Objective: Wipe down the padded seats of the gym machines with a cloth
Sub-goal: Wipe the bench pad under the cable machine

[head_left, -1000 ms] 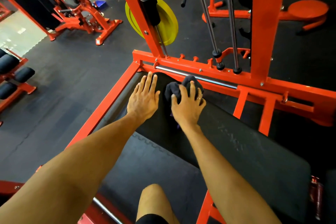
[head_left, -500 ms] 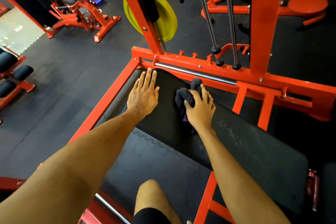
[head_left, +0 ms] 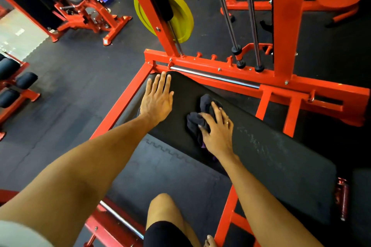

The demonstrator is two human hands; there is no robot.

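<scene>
A long black padded bench (head_left: pixel 277 158) runs from the upper left to the lower right inside an orange machine frame (head_left: pixel 200 62). My left hand (head_left: pixel 157 99) lies flat on the pad's far end, fingers straight. A bunched dark cloth (head_left: pixel 197 120) sits on the pad to its right. My right hand (head_left: pixel 217 132) presses on the cloth with fingers spread and curled over it. Part of the cloth is hidden under that hand.
A chrome bar (head_left: pixel 212 77) runs along the frame just past the pad. A yellow weight plate (head_left: pixel 180 18) hangs behind an orange upright. Other orange machines (head_left: pixel 84 12) and black roller pads (head_left: pixel 24 80) stand to the left on dark floor mats. A red bottle (head_left: pixel 342 196) lies at the right.
My right hand has dragged the cloth along the pad toward me and to the right, away from the chrome bar. My left hand has stayed flat on the pad's far end.
</scene>
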